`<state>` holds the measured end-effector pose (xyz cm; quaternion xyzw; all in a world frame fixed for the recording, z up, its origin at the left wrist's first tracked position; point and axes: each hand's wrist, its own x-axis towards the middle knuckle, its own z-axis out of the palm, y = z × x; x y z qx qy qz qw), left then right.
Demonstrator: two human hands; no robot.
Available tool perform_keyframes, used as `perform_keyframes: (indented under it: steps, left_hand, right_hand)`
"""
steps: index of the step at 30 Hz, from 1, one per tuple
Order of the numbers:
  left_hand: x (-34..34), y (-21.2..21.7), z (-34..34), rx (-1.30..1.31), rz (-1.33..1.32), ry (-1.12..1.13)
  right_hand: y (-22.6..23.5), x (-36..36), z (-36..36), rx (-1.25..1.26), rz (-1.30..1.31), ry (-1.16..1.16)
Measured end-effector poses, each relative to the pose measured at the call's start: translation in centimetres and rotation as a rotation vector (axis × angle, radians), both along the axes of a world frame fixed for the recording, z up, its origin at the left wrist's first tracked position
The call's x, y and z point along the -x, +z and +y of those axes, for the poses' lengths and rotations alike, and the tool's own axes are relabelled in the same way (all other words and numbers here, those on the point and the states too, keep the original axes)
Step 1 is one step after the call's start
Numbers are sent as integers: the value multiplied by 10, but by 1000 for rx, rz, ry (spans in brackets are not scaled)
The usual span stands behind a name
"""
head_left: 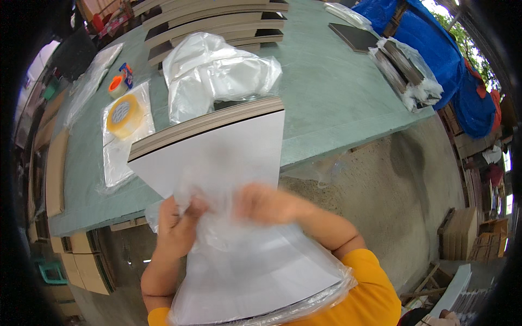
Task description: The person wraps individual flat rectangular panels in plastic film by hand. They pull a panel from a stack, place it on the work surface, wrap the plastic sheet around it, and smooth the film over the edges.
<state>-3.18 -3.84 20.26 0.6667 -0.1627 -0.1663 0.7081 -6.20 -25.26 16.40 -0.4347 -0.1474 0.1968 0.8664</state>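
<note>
A stack of white-faced boards (pixel 228 146) juts off the near edge of the green table (pixel 337 92) toward me. A clear plastic bag (pixel 255 271) covers its near end. My left hand (pixel 176 225) grips the bag's mouth on the left side of the stack. My right hand (pixel 266 204), blurred by motion, holds the bag's mouth on the right. Both forearms come up from the lower edge, with yellow sleeves at the bottom.
A heap of clear plastic bags (pixel 217 70) lies on the stack's far end. A roll of yellowish tape (pixel 125 114) and an orange tape dispenser (pixel 118 84) sit at left. More board stacks (pixel 217 24) lie behind. Bagged boards (pixel 405 68) rest at right.
</note>
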Motion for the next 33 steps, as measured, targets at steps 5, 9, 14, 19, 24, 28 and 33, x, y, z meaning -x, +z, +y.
perform_keyframes:
  steps: [5, 9, 14, 19, 24, 28, 33]
  left_hand:
    - [-18, -6, 28, 46, 51, -569]
    - [-6, -22, 41, 412, 100, -495]
    - [-2, 28, 21, -785, -547, -1180]
    - [-19, -26, 56, -1356, -876, -514]
    - [3, 27, 31, -715, -1018, -907]
    - [3, -15, 37, -1187, -787, -704]
    - [-4, -77, 81, -1506, -983, -601]
  right_hand:
    - [39, 1, 6, 111, -370, 237]
    - [33, 6, -4, 515, -426, 605]
    - [19, 29, -17, 974, -791, 448]
    - [78, 30, -10, 642, -878, 627]
    - [48, 22, -24, 1966, -610, 478]
    - [-6, 34, -37, 2184, -882, 240]
    - [1, 17, -10, 2018, -947, 151]
